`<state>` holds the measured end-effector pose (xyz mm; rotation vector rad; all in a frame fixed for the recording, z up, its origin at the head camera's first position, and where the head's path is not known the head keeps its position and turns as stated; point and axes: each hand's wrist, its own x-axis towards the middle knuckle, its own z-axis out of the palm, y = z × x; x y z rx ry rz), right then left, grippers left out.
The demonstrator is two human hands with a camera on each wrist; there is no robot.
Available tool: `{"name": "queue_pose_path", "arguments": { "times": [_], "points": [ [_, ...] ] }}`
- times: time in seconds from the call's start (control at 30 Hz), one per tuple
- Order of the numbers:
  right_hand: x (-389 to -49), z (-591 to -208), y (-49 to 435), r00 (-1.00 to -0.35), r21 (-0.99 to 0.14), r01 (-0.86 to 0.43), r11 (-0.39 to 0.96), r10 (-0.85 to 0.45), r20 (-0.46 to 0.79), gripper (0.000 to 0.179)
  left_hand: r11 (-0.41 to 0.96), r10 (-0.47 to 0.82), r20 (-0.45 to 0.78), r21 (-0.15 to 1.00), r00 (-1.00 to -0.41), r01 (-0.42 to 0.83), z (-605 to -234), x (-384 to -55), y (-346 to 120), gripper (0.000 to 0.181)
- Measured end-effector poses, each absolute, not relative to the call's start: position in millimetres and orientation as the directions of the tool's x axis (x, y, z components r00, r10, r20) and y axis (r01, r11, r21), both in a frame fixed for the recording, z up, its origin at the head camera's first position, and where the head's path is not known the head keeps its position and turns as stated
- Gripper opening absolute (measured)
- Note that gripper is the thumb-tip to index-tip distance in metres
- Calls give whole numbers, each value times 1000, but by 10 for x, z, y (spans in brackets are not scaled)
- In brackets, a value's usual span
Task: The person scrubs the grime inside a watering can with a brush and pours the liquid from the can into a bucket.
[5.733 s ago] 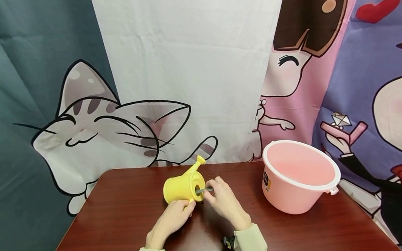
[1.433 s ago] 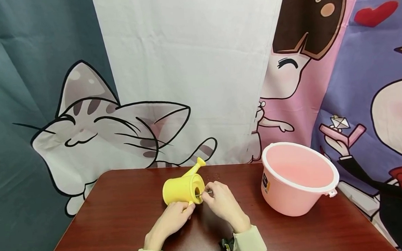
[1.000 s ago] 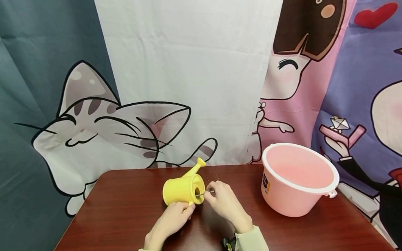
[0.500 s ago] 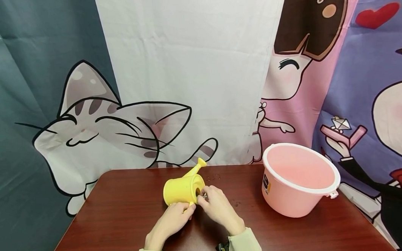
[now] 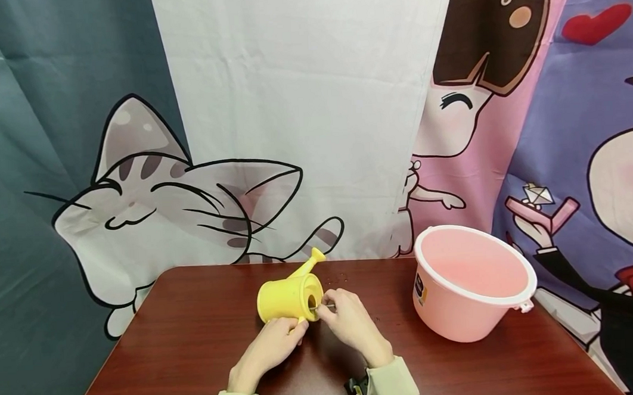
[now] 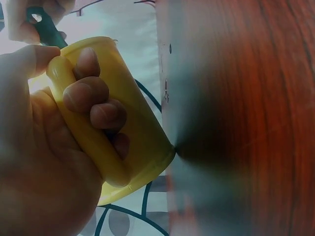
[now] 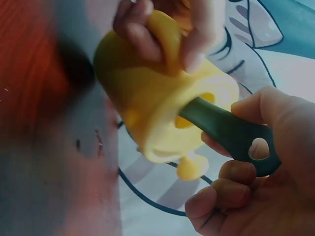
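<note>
A yellow watering can (image 5: 281,299) lies tilted on its side, its top opening facing right and its spout pointing up and back. My left hand (image 5: 270,346) grips its handle, fingers curled round it in the left wrist view (image 6: 88,132). My right hand (image 5: 350,324) pinches a flat dark green handle (image 7: 226,128) with a hole near its end. That handle reaches into the can's opening; its far end is hidden inside, so I cannot tell what kind of tool it is.
A pink bucket (image 5: 462,309) with a white rim stands to the right on the dark red wooden table (image 5: 195,335). Small drops or crumbs (image 5: 342,278) lie behind the right hand. A cartoon-printed cloth (image 5: 301,103) hangs behind the table's back edge.
My right hand has moved in toward the can's opening and back out a little, the green handle still in its fingers. The left hand and the can stay nearly in place.
</note>
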<state>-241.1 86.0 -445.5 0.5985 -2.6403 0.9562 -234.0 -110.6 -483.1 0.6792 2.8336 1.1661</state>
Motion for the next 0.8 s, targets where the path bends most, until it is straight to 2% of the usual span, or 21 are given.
{"name": "queue_pose_path", "arguments": {
  "times": [0.43, 0.8],
  "points": [
    [-2348, -4283, 974, -870, -514, -471, 717, -280, 407, 5, 624, 398, 154, 677, -905, 390, -4815, -2328, -1093, 45],
    [-2366, -4450, 834, -864, -495, -496, 713, -351, 361, 6, 624, 390, 148, 683, -909, 379, -4815, -2324, -1107, 46]
  ]
}}
